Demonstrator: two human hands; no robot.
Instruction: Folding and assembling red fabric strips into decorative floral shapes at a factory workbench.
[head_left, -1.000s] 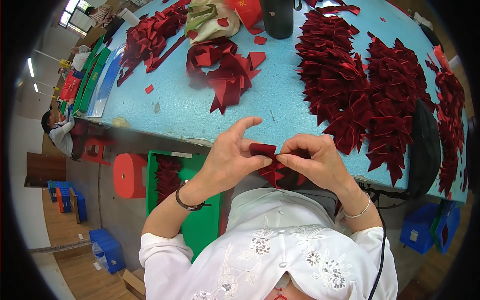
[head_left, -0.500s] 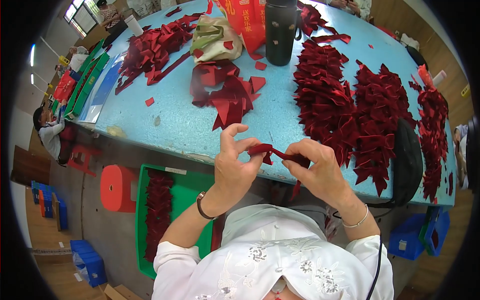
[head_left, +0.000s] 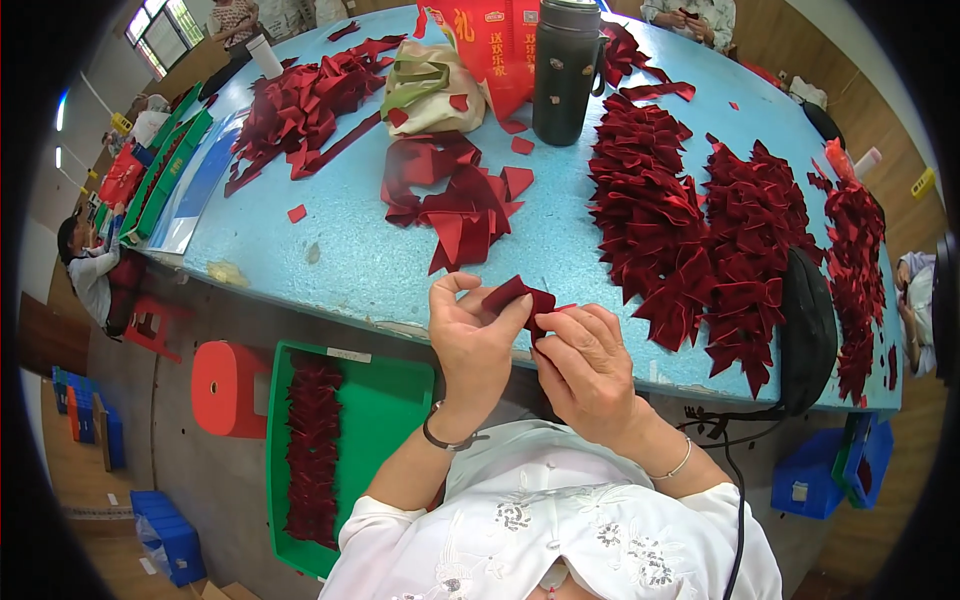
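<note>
Over the front edge of the blue table, a dark red velvet ribbon [head_left: 518, 294] is folded between my two hands. My left hand [head_left: 473, 342] pinches its left part between thumb and fingers. Close beside it, my right hand [head_left: 588, 368] grips the ribbon's right end, its fingertips partly hiding the fold. Just beyond my hands lie loose dark red ribbon strips [head_left: 468, 222] on the table. Stacked rows of red velvet bows [head_left: 650, 215] stand to the right, with a second row [head_left: 752, 240] beside them.
A black bottle [head_left: 566, 80], a cream bag [head_left: 432, 92] and a red bag [head_left: 490, 45] stand farther back. A black pouch [head_left: 808, 330] hangs at the right table edge. Left of my lap, a green tray [head_left: 385, 385] holds a row of bows; a red stool [head_left: 225, 390] is beside it.
My hands have come closer together. The right hand has moved left, and the ribbon stretched between them is now bunched into a fold.
</note>
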